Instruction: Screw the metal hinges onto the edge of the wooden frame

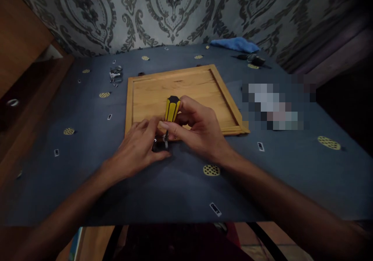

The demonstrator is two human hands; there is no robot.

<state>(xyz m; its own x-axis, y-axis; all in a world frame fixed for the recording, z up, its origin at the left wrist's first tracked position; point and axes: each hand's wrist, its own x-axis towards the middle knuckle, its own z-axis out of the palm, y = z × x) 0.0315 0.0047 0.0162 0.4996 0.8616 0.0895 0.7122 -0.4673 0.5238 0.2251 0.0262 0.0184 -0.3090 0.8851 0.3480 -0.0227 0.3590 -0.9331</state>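
Yellow-and-black screwdriver [172, 110], grasped by handle in right hand [201, 126]; long axis steep, handle leaning toward 1 o'clock, shaft directed down at near edge of framed wooden panel [177, 84]. Left hand [136, 142] at 9 o'clock of shaft, curled about small dark fitting [159, 146]; cannot tell whether gripping it. Panel toward 12 o'clock on desk [175, 198]; open room above handle, toward 6 o'clock.
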